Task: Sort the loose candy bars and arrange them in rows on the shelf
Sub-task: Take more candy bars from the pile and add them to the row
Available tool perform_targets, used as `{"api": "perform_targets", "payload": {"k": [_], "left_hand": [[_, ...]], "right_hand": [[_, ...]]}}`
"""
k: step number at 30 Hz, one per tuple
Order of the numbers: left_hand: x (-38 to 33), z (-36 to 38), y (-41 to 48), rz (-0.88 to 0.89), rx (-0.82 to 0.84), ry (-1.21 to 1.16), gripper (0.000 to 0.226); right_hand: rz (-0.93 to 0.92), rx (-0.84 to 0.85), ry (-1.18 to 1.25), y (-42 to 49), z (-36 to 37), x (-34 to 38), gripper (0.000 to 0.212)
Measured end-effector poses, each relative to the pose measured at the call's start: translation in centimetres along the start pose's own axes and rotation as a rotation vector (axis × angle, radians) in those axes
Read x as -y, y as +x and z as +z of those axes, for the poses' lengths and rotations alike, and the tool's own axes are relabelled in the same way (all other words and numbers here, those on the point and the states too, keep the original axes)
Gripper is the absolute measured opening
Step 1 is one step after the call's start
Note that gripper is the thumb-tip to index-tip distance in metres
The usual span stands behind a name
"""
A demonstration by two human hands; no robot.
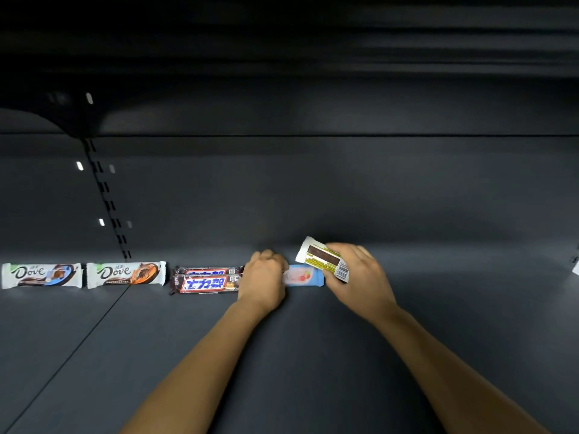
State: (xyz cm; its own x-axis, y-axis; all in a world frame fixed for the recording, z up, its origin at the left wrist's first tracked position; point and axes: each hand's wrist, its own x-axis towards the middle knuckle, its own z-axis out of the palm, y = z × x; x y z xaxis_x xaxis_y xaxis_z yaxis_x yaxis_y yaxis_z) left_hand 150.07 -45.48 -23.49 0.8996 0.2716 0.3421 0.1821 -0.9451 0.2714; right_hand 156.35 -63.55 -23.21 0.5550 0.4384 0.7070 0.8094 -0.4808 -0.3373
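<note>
A dark shelf (313, 355) carries a row of candy bars along its back. From the left lie two white Dove bars (40, 275) (125, 274), then two brown Snickers bars (206, 283), one behind the other. My left hand (263, 280) is closed over the left end of a light blue bar (305, 276) that lies flat on the shelf. My right hand (354, 277) holds a white bar (322, 258) tilted, back side up with a barcode showing, just above the blue bar's right end.
A slotted upright (106, 198) runs up the dark back panel on the left. A seam crosses the shelf floor diagonally at lower left. A scrap of white packaging (576, 267) shows at the right edge. An upper shelf overhangs in shadow.
</note>
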Motion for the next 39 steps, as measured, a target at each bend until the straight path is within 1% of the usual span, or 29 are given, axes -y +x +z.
{"api": "perform_targets", "payload": {"k": [3, 5, 8, 12, 15, 17, 20, 24, 28, 30, 32, 35, 39], "left_hand": [[-0.3, -0.1, -0.1, -0.011, -0.001, -0.006, 0.043], [-0.4, -0.3, -0.1, -0.017, 0.001, 0.007, 0.041], [-0.5, -0.3, -0.3, 0.014, 0.045, 0.098, 0.039], [-0.5, -0.1, -0.5, 0.033, 0.050, 0.190, 0.041], [-0.3, -0.3, -0.4, 0.034, 0.067, 0.228, 0.040], [-0.2, -0.3, -0.5, 0.043, 0.117, 0.225, 0.038], [-0.1, -0.3, -0.6, 0.062, 0.188, 0.222, 0.041], [-0.7, -0.7, -0.7, 0.058, 0.214, 0.197, 0.036], [-1.0, -1.0, -0.5, 0.033, 0.256, 0.109, 0.031], [-0.9, -1.0, -0.3, 0.058, 0.230, 0.060, 0.033], [-0.8, -0.9, -0.3, 0.095, 0.163, 0.042, 0.037], [-0.9, -0.3, -0.3, 0.139, 0.016, 0.118, 0.034], [-0.5, 0.7, -0.3, 0.142, -0.101, 0.194, 0.029]], "right_hand": [[0.004, 0.006, -0.001, -0.1, -0.1, 0.0, 0.037], [0.011, 0.013, -0.007, -0.1, -0.2, 0.0, 0.038], [0.028, 0.023, -0.010, -0.2, -0.2, -0.1, 0.039], [0.113, 0.040, 0.012, -0.2, -0.1, 0.1, 0.040], [0.141, 0.067, -0.004, -0.3, 0.1, 0.0, 0.040], [0.144, 0.068, -0.008, -0.4, 0.2, -0.1, 0.041], [0.149, 0.071, -0.010, -0.4, 0.2, -0.1, 0.041], [0.139, 0.061, 0.003, -0.3, 0.3, -0.2, 0.041], [0.140, 0.055, 0.011, -0.3, 0.4, -0.2, 0.042], [0.138, 0.055, 0.014, -0.3, 0.3, -0.2, 0.041], [0.136, 0.060, 0.012, -0.2, 0.3, -0.2, 0.041], [0.129, 0.065, 0.000, -0.3, 0.2, -0.1, 0.041], [0.125, 0.059, -0.001, -0.4, 0.2, 0.0, 0.041]]}}
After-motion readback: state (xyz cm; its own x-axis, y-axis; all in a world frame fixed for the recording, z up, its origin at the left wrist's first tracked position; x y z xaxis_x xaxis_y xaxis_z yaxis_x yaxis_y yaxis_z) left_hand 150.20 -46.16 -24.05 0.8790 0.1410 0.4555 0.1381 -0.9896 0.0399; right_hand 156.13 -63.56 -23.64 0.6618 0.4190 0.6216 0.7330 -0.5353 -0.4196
